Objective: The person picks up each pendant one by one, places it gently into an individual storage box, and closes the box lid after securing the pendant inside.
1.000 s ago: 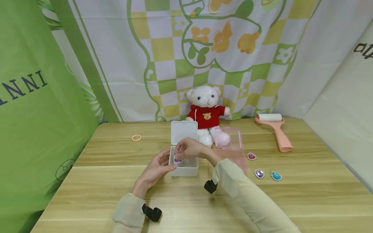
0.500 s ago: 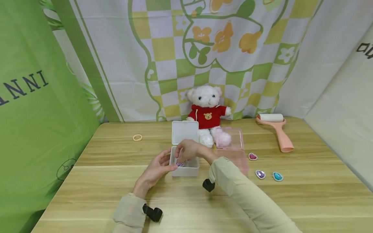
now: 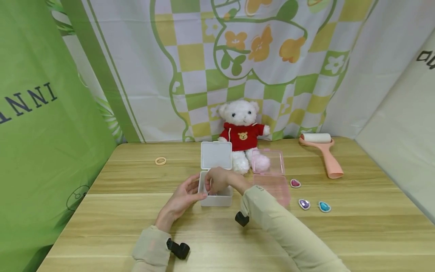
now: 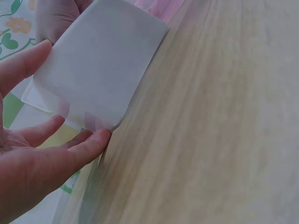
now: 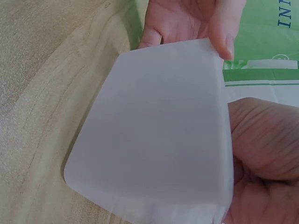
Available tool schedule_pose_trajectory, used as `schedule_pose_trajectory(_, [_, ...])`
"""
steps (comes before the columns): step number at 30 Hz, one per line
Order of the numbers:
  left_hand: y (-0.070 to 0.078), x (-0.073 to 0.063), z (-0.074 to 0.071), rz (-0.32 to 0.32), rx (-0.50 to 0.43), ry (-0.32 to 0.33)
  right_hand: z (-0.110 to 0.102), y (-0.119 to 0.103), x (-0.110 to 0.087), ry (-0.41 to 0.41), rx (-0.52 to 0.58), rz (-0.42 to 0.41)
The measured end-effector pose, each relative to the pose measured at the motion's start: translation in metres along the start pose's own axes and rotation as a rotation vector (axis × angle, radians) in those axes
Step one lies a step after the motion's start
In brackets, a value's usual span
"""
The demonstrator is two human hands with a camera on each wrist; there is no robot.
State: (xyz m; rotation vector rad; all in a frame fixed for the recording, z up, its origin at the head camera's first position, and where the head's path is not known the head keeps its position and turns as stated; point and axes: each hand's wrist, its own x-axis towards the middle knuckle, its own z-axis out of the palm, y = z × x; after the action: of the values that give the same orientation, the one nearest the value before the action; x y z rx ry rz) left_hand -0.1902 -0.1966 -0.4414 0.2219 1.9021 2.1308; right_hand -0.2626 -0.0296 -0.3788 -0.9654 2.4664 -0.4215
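A small white plastic box [image 3: 219, 201] stands in the middle of the table, its lid [image 3: 216, 155] raised at the back. My left hand [image 3: 181, 195] holds the box's left side, thumb at the near rim and fingers along the side wall [image 4: 100, 70]. Down inside the box reaches my right hand [image 3: 221, 180], fingers curled and pinched together. They hold a purple jewel ornament edged in white beads, now almost wholly hidden by the fingers and the front wall. In the right wrist view the box [image 5: 154, 126] covers the right hand's [image 5: 266, 149] fingertips.
Right of the white box is a pink see-through box [image 3: 282, 189] with its lid up. Beside it lie pink [image 3: 295, 183], purple [image 3: 304, 204] and blue [image 3: 324, 206] jewels. Behind are a teddy bear [image 3: 240, 132], a lint roller [image 3: 326, 155] and a yellowish ring [image 3: 161, 161].
My right hand has lowered the purple jewel ornament from rim height down into the white box, where it is mostly out of sight. My left hand keeps its place on the box.
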Motion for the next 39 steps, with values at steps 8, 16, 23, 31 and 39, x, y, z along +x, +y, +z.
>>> schedule_pose_trajectory(8, [0.001,0.000,0.001,-0.002,0.010,0.012,-0.003,-0.001,-0.002,0.014,0.049,-0.003])
schedule_pose_trajectory(16, [0.001,0.000,0.001,0.006,-0.004,0.005,-0.005,-0.001,-0.006,0.042,0.099,-0.033])
schedule_pose_trajectory(23, [0.001,-0.002,0.002,0.013,0.003,0.006,-0.009,0.000,-0.017,0.158,0.168,-0.192])
schedule_pose_trajectory(31, [-0.002,-0.002,0.002,0.006,0.020,0.010,-0.019,0.012,-0.049,0.461,0.454,-0.167])
schedule_pose_trajectory(39, [-0.001,-0.002,0.003,0.017,0.025,0.010,-0.008,0.036,-0.082,0.611,0.773,-0.100])
